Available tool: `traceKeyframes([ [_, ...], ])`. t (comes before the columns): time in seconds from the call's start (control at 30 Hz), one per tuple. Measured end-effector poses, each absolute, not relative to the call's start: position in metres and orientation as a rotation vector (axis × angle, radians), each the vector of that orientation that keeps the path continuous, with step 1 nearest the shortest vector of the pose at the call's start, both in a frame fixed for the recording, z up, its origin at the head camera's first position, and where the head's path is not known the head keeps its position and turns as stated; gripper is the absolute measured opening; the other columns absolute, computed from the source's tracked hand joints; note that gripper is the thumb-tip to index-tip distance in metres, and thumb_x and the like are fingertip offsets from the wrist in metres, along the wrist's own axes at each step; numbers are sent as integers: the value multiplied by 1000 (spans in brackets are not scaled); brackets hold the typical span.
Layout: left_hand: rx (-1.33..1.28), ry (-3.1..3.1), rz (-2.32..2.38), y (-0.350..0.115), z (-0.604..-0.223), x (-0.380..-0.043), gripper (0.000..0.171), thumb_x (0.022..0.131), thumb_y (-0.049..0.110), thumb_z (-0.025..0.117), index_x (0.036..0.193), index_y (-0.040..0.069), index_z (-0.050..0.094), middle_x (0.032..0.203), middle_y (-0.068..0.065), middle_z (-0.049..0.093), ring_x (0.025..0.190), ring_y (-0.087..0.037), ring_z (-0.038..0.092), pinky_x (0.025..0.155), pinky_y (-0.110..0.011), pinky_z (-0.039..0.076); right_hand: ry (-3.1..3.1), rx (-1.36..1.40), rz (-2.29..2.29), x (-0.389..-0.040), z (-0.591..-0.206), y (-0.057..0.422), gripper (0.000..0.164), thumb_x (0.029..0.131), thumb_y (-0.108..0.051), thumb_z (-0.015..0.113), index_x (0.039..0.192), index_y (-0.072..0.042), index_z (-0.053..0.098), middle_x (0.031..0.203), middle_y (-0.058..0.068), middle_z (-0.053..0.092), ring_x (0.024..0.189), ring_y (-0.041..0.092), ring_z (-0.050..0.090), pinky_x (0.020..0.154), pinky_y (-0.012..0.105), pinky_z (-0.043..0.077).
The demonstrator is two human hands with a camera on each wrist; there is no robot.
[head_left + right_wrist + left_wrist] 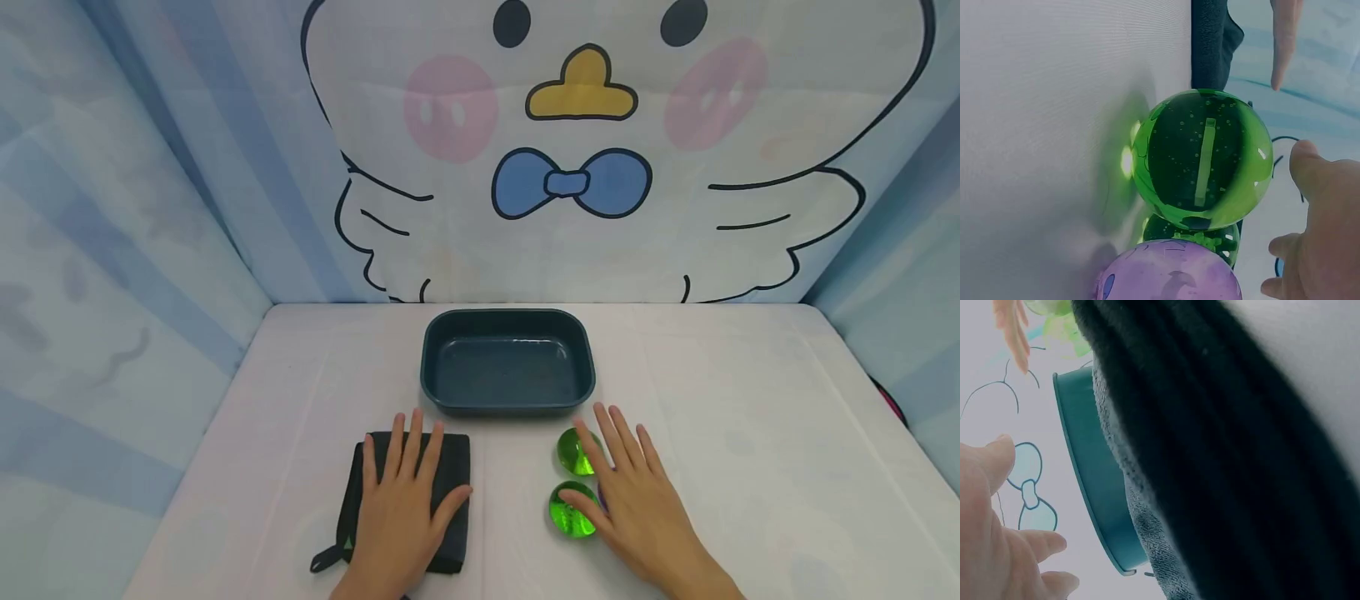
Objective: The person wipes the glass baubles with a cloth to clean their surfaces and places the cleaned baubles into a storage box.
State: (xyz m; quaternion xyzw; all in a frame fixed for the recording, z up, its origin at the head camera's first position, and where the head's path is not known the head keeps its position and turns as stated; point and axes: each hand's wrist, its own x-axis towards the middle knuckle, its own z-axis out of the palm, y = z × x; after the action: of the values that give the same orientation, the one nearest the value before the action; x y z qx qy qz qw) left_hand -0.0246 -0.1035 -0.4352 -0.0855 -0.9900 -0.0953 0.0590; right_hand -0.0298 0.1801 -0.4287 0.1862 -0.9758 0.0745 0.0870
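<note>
My left hand (399,508) is held flat with fingers spread, over a folded dark cloth (452,467) that has a small loop at its lower left corner. In the left wrist view the thick folds of this cloth (1210,450) fill the middle, with the fingers beside them. Fingers spread too, my right hand (637,508) is over a group of clear balls. Two green balls, one nearer (572,512) and one farther (576,454), show at its left side. A purple ball (1172,275) is mostly hidden under this hand in the head view. Neither hand grips anything.
A dark teal rectangular dish (508,408) stands behind the hands at the middle of the white table (750,417). A curtain with a cartoon bird (570,258) hangs along the table's back edge, and blue-white curtains (112,333) close off both sides.
</note>
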Motion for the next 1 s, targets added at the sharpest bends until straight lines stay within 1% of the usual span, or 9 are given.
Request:
traceKeyframes([
  [0.1,-233,-2998,-342,-104,-433,-24,82,92,64,53,155,16,34,166,-12,15,153,-33,7,119,-66,6,-2934,559,255,-31,-427,178,77,97,-62,47,158,-19,27,165,11,18,152,31,15,124,32,-10],
  [0.2,-218,-2985,-395,-105,-430,-25,80,93,62,54,155,15,35,165,-12,17,153,-33,7,120,-64,7,-2947,560,268,-34,-426,176,76,97,-60,49,157,-20,28,164,11,22,150,32,20,126,42,6],
  [0.27,-220,-2980,-408,-106,-428,-26,79,94,61,55,155,15,34,165,-13,17,153,-33,6,120,-64,7,-2944,568,277,-36,-425,175,75,96,-59,51,157,-19,29,162,13,25,149,32,23,123,49,19],
  [0.33,-223,-2985,-410,-106,-427,-27,79,94,60,55,155,15,33,166,-13,16,153,-33,6,120,-63,8,-2931,581,279,-38,-424,174,74,96,-57,53,156,-18,31,161,14,28,147,33,27,117,52,29],
  [0.43,-224,-2999,-404,-107,-426,-27,80,94,61,54,156,15,32,166,-13,16,153,-34,8,121,-62,11,-2913,605,303,-39,-424,173,73,97,-55,54,155,-16,33,158,16,31,143,35,32,115,52,34],
  [0.6,-196,-3022,-404,-107,-426,-29,77,94,61,53,154,15,36,163,-15,24,150,-37,19,120,-61,19,-2867,625,334,-43,-423,175,70,94,-50,62,151,-14,41,153,17,38,136,35,43,110,51,41],
  [0.7,-179,-3043,-401,-106,-427,-31,75,95,60,53,152,15,39,161,-16,28,148,-38,24,119,-61,23,-2868,614,352,-45,-423,176,68,92,-47,66,148,-13,46,151,17,42,134,35,46,107,51,45],
  [1.0,-173,-3114,-389,-97,-431,-29,73,94,60,55,148,12,45,157,-18,35,143,-38,33,115,-60,31,-2874,615,374,-53,-426,172,64,91,-44,69,143,-11,52,146,19,47,129,34,50,102,50,49],
])
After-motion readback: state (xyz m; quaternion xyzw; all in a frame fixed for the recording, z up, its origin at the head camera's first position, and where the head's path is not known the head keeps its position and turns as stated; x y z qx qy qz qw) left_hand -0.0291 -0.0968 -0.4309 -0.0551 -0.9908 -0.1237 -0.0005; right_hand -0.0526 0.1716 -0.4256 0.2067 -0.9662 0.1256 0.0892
